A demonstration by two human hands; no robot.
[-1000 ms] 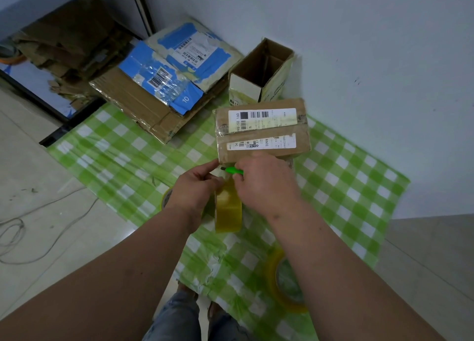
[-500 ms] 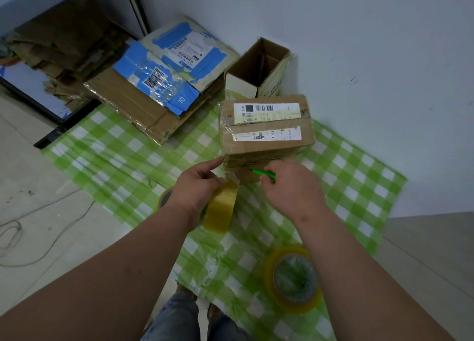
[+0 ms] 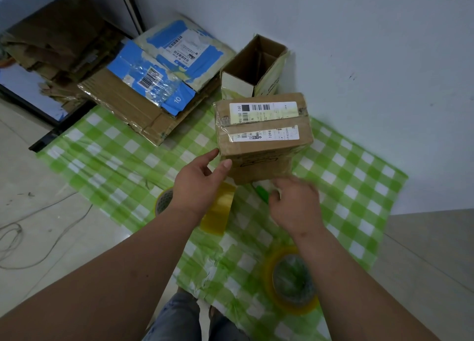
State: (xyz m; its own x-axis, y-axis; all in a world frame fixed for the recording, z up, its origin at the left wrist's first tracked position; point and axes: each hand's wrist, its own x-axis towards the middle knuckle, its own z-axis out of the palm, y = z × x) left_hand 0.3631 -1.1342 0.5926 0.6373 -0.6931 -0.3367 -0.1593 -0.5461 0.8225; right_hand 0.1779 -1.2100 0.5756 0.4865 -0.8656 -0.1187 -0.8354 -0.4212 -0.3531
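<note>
The brown carton (image 3: 264, 135) stands on the green-checked cloth (image 3: 359, 186) on the floor, at twelve o'clock from both hands; its top seam already looks taped shut, so sealing seems nearly done, with perhaps the near face left; the left hand (image 3: 198, 186) grasps the yellowish tape roll (image 3: 220, 212) beneath its palm, thumb and forefinger stretched to the carton's near corner; the right hand (image 3: 295, 204) is blurred, fingers curled beside the green cutter (image 3: 261, 193) at its nine o'clock; whether it grips it I cannot tell; labels read "98-50 160" and "1098"; a flattened blue pack (image 3: 128, 60) at ten o'clock shows "10".
</note>
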